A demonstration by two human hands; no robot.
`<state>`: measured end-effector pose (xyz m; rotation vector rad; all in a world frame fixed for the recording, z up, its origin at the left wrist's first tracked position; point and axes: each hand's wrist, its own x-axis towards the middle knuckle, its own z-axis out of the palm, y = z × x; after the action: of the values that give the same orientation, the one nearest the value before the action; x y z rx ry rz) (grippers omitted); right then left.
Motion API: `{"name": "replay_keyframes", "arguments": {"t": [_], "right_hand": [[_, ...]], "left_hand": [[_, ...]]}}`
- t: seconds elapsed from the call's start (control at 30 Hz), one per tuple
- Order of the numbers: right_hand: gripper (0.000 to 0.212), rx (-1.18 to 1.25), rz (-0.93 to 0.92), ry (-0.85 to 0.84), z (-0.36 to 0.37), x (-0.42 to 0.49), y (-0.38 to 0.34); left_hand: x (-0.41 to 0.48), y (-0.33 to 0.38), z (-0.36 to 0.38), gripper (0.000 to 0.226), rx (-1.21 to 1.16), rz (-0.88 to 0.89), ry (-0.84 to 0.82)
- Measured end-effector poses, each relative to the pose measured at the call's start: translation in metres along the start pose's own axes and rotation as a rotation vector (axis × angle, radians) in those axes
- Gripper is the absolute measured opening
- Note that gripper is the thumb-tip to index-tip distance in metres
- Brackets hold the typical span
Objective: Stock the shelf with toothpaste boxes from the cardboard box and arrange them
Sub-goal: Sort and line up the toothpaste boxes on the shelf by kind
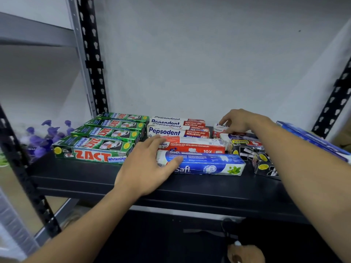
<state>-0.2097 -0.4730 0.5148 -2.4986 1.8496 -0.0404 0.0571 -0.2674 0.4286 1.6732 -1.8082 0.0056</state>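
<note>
Centrally, my left hand (146, 168), fingers spread, rests on the blue-and-white cardboard Safi box (209, 165) on the black metal shelf (85, 176); my right hand (239, 120) pinches a small red-and-white Pepsodent box (217, 131) behind.

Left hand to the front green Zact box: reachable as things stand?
Probably yes. The left hand lies on the Safi box, just beside the front Zact box, and nothing stands between them. The right hand grips a small Pepsodent box further back.
</note>
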Motion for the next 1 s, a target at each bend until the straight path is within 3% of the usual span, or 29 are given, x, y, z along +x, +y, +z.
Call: {"name": "replay_keyframes", "arguments": {"t": [0.47,0.63,0.8,1.0], "right_hand": [[0.053,0.253,-0.196,0.295,-0.030,-0.026,-0.016],[0.055,0.223,-0.323,0.353,-0.048,-0.050,-0.040],[0.055,0.099,-0.452,0.345,-0.057,-0.082,-0.072],[0.056,-0.026,-0.513,0.159,-0.036,-0.121,-0.095]], "left_hand": [[-0.002,-0.001,0.000,0.065,0.001,0.047,0.066],[-0.001,-0.003,0.001,0.064,-0.008,0.065,0.070],[-0.001,-0.004,0.001,0.066,-0.031,0.075,0.059],[-0.002,-0.004,0.000,0.070,-0.059,0.068,0.051]]}}
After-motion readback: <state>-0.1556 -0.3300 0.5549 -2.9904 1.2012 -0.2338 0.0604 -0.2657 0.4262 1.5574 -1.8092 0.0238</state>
